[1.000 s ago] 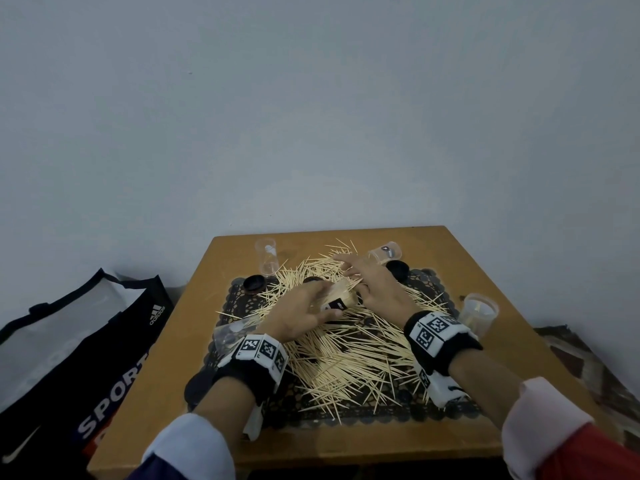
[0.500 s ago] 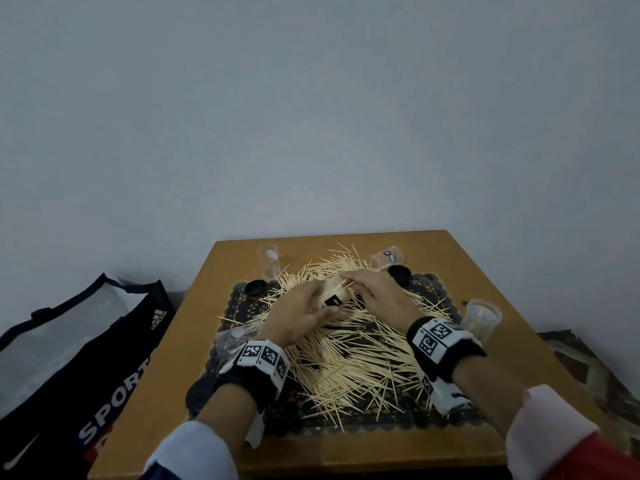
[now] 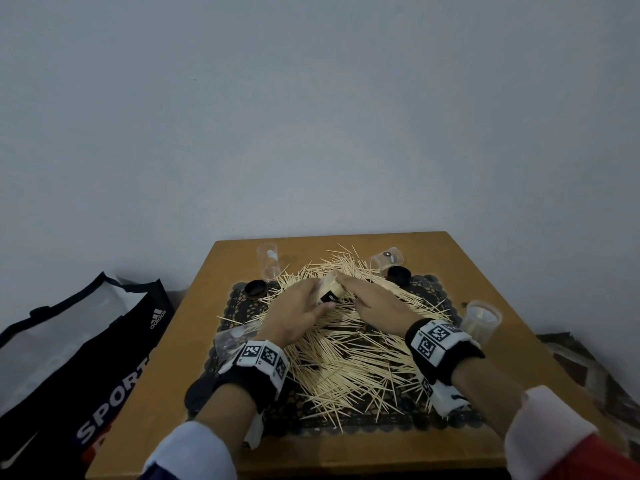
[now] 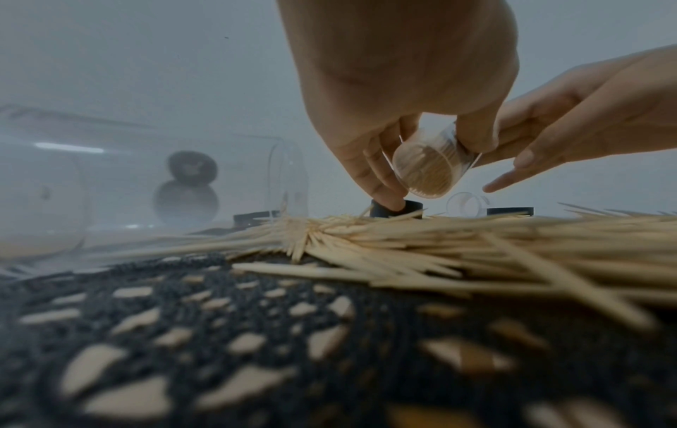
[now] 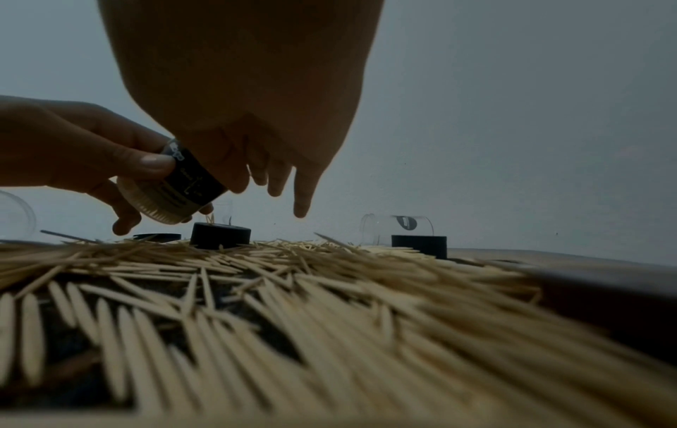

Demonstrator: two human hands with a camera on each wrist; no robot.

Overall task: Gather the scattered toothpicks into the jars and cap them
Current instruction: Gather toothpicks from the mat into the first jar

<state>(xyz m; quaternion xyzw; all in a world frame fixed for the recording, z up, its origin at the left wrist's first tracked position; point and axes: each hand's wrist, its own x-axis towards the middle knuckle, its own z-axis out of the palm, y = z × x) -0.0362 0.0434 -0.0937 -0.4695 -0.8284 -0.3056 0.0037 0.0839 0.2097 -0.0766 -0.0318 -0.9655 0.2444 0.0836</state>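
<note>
Barely started imo: left hand [image 3: 294, 315] holds one packed jar [image 4: 428, 166], right hand [image 3: 375, 301] steadying it, fingers mostly straight. Toothpicks [image 3: 349, 344] everywhere around it, other jars uncapped.

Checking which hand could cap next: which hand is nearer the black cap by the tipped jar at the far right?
Right. The right hand lies just short of that black cap; the left hand sits farther left, gripping the filled jar.

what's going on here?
A person is gathering toothpicks strewn over a dark lace mat on a wooden table. The left hand grips a clear jar packed with toothpicks, tilted above the pile; the right hand meets it at its mouth with fingers extended. Other jars stand or lie empty, and the black caps sit loose. Most toothpicks are still scattered.
</note>
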